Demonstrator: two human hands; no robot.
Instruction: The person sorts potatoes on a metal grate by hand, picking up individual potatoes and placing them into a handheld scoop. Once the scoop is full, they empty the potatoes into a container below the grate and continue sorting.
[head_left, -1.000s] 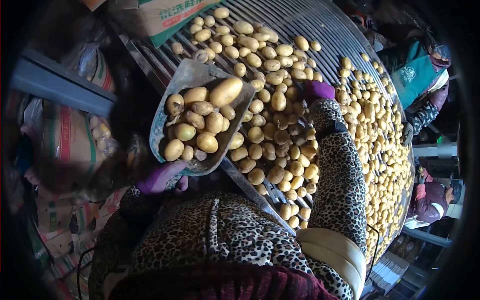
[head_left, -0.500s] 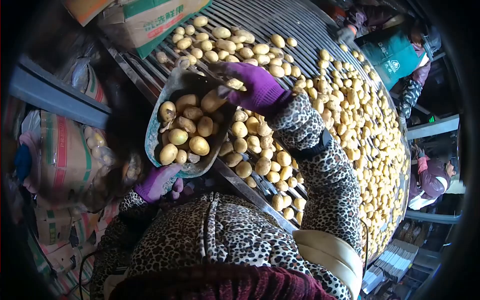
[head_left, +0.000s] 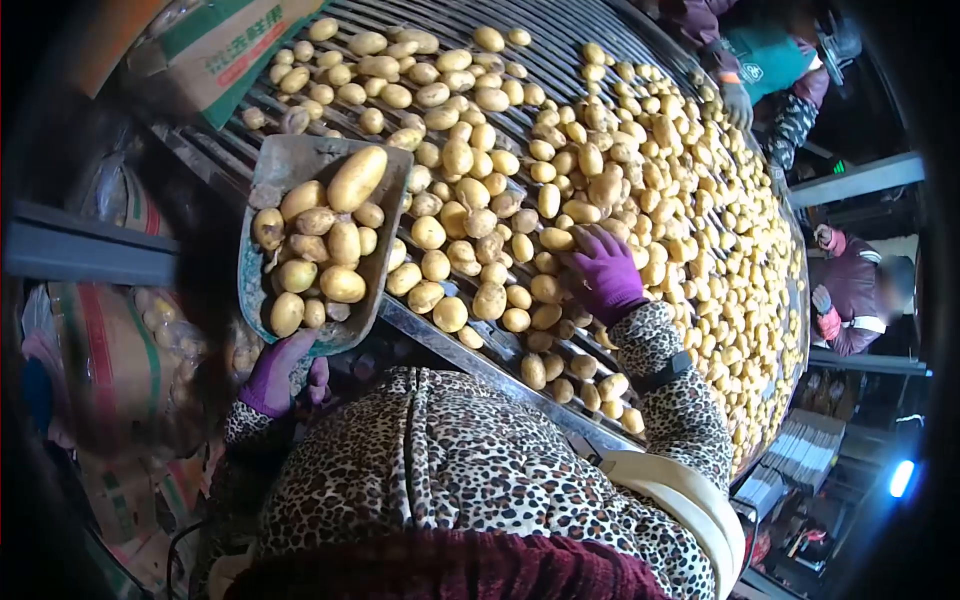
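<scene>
A worn, greenish scoop (head_left: pixel 278 165) is in my left hand (head_left: pixel 280 375), whose purple-gloved fingers grip its near end. Several potatoes lie in the scoop, with one long potato (head_left: pixel 357 179) on top at the far side. My right hand (head_left: pixel 607 270), also in a purple glove, reaches over the roller conveyor (head_left: pixel 520 60). Its fingers are stretched out and rest on loose potatoes (head_left: pixel 583 211); no potato is visibly gripped. The undersides of those fingers are hidden.
A metal edge rail (head_left: pixel 480 375) runs between my body and the rollers. An open carton (head_left: pixel 225 65) stands at the upper left, a grey beam (head_left: pixel 90 245) below it. Across the conveyor, a co-worker in a green apron (head_left: pixel 765 60) reaches in; another person (head_left: pixel 855 290) stands farther right.
My right hand has moved from above the scoop to the potatoes on the right, and its fingers have spread. The scoop has shifted left, with the long potato now on top.
</scene>
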